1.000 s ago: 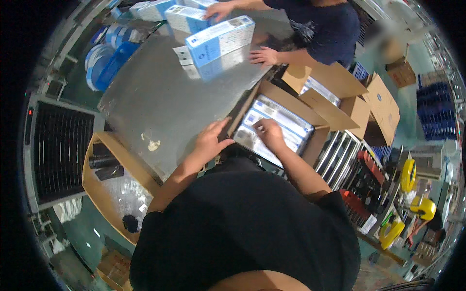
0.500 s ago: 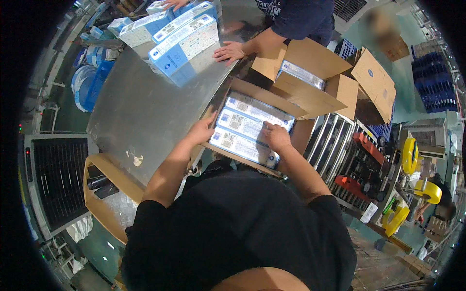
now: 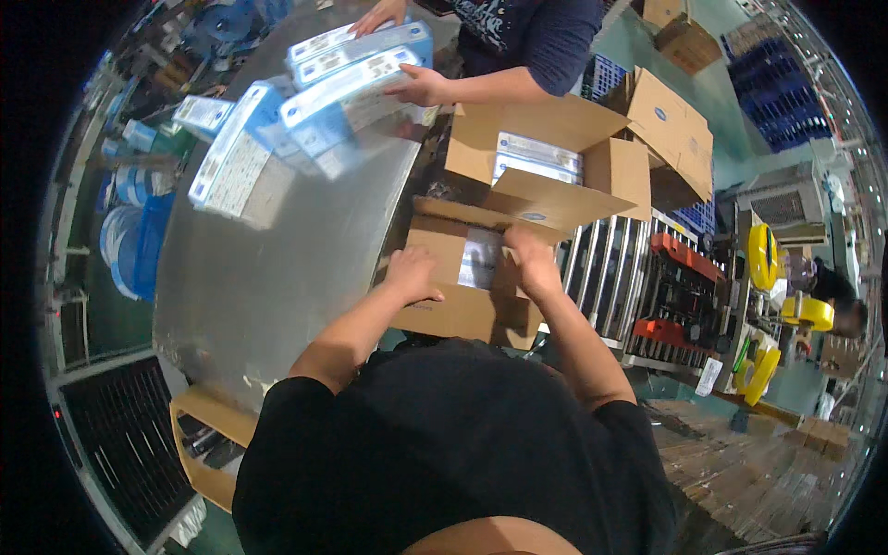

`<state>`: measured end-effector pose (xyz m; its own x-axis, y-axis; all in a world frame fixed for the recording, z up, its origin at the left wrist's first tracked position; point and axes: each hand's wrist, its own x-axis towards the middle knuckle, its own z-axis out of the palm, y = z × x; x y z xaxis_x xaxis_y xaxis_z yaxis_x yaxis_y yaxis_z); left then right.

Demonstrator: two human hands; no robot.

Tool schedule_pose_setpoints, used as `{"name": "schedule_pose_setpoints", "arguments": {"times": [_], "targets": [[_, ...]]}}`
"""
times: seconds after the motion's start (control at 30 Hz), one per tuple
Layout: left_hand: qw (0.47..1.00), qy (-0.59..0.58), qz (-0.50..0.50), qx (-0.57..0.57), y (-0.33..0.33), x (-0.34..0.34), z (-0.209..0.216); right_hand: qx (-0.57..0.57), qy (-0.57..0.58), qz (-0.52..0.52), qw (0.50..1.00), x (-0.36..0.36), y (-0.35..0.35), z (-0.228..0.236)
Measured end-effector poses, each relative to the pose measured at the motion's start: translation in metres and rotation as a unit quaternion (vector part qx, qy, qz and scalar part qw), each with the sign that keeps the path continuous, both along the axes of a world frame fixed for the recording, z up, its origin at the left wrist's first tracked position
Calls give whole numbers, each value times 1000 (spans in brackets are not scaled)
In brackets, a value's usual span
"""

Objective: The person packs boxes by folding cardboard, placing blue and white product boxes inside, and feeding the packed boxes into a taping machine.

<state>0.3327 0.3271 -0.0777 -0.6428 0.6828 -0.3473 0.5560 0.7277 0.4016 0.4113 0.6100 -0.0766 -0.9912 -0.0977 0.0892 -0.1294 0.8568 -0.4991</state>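
While the brown carton is framed dead centre, its left flap is touched by the left hand, fingers loosely spread; whether the right hand is closed can't be told. At one o'clock, one blue logo is spotted on a second carton, two blue-and-white boxes seen inside.

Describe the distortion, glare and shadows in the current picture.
Head view: the grey metal table curves along its outer edge, and black fills the picture's corners; head view: its shiny top reflects the white-and-blue rectangular boxes; head view: bright streaks line the silver metal rollers; head view: a dark shadow falls across the brown cardboard carton, below the right hand.
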Motion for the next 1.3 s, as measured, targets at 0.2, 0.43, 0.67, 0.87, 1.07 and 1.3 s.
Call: {"name": "schedule_pose_setpoints", "arguments": {"times": [0.2,0.43,0.67,0.87,1.07,1.3], "targets": [[930,-62,304,199,-33,47,-84,222,23,-130,966,51,-13,-49],[924,-119,251,261,-26,81,-89,115,-109,-61,985,123,-13,-53],[964,-115,150,189,161,119,-110,53,-73,-207,974,123,116,-67],[959,-151,62,230,353,140,-91,122,-80,-283,948,149,278,-65],[949,-58,-29,310,504,140,-110,164,-32,-430,887,184,390,-64],[956,-77,-41,279,564,170,-106,137,-2,-547,826,225,396,-68]]}}
